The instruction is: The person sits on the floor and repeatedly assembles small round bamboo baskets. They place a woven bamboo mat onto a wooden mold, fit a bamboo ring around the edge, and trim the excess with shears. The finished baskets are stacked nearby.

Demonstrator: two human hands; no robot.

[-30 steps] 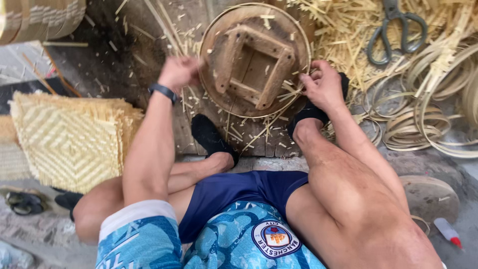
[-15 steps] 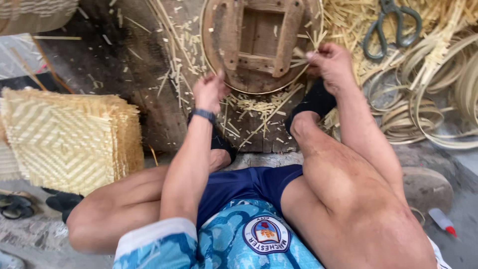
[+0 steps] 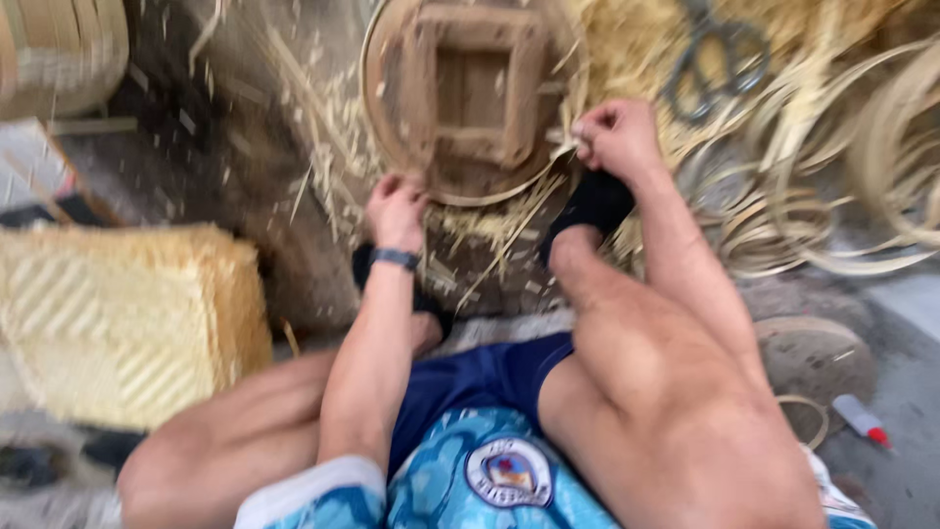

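A round wooden form [image 3: 470, 98] with a square frame in its middle lies on the floor in front of me, ringed by a thin bamboo strip. My left hand [image 3: 397, 209] grips its near left rim. My right hand [image 3: 615, 135] pinches the rim and a strip at the right side. My feet in black socks [image 3: 594, 204] rest just under the form. The picture is blurred by motion.
A stack of woven bamboo mats [image 3: 122, 318] sits at my left. Scissors [image 3: 713, 61] lie on straw at the upper right, beside coils of bamboo strips [image 3: 862, 186]. Bamboo shavings cover the floor. A small red-capped marker [image 3: 862, 419] lies at the right.
My left hand has moved from the form's upper left rim down to its near left edge. The right hand has stayed on the right rim. The view has shifted and blurred.
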